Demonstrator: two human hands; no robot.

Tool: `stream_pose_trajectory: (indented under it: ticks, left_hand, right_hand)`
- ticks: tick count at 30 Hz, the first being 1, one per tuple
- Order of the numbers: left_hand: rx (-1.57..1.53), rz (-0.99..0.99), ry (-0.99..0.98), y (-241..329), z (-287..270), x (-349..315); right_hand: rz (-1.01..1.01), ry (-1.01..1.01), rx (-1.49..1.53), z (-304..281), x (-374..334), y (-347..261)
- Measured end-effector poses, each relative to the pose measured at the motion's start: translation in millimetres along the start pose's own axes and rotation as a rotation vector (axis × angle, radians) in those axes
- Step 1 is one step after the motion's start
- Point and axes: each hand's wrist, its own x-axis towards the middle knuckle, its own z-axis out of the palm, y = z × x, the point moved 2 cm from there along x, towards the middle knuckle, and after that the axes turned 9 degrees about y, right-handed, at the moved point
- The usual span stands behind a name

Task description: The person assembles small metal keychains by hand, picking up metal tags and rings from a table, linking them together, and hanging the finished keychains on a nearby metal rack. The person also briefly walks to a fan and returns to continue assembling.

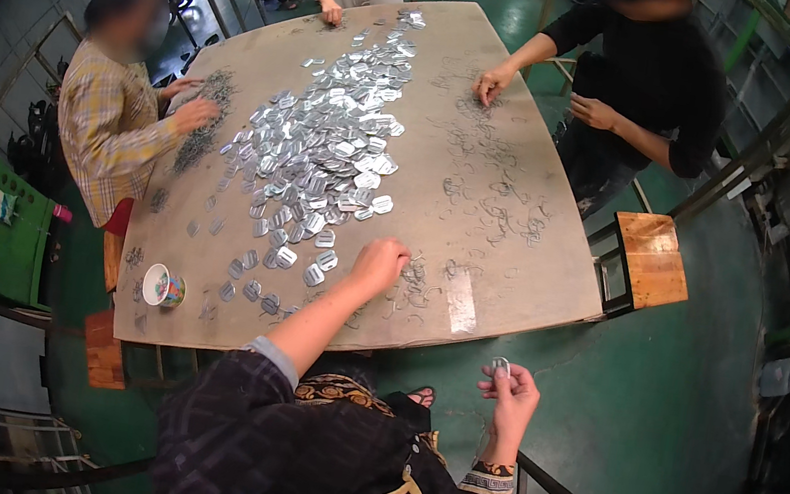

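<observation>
My left hand (380, 265) reaches over the table, its fingers drawn together beside a loose cluster of thin wire pieces (418, 286). Whatever is between those fingertips is too small to make out. Off the table's near edge, my right hand (510, 400) is raised and pinches a small silvery metal buckle (500, 365) between thumb and fingers. Left of my left hand spreads a large heap of flat, shiny slotted metal buckles (330, 137), with single ones scattered toward me. More thin wire pieces (498, 196) lie strewn along the table's right side.
Three people work around the brown table (553, 269), their hands over its left, far and right sides. A paper cup (163, 286) stands at the near left corner. Clear tape (460, 300) is stuck near the front edge. A wooden stool (651, 261) is at the right.
</observation>
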Motion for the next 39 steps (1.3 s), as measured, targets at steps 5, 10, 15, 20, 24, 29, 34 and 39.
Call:
stream_pose_trajectory:
  ticks: [5, 10, 15, 20, 24, 29, 34, 39]
  left_hand:
    - [0.351, 0.063, -0.140, -14.7, 47.6, 33.1]
    - [0.185, -0.029, 0.063, -4.2, 55.9, 81.6]
    - [0.113, -0.018, 0.087, 13.6, 77.4, 126.3]
    - [0.139, 0.050, -0.026, 40.1, 102.1, 142.4]
    - [0.171, -0.092, 0.042, 41.4, 109.8, 154.2]
    - [0.251, -0.168, 0.060, 63.2, 120.6, 166.3]
    - [0.634, -0.202, -0.004, 74.7, 157.7, 183.6]
    - [0.811, -0.178, -0.159, 92.9, 160.6, 198.1]
  right_hand:
    - [0.001, 0.055, 0.005, -21.9, 30.2, -14.5]
    - [0.046, 0.051, 0.005, -21.4, 74.2, -29.8]
    - [0.038, 0.026, -0.085, -30.0, 131.8, -56.3]
    - [0.049, 0.035, -0.124, -48.1, 184.8, -85.6]
    - [0.062, 0.053, -0.110, -67.2, 223.2, -100.1]
    - [0.078, 0.021, -0.113, -111.6, 277.6, -100.2]
    - [0.049, -0.066, -0.185, -160.7, 338.8, -116.3]
    - [0.119, -0.174, -0.044, -164.1, 370.5, -155.6]
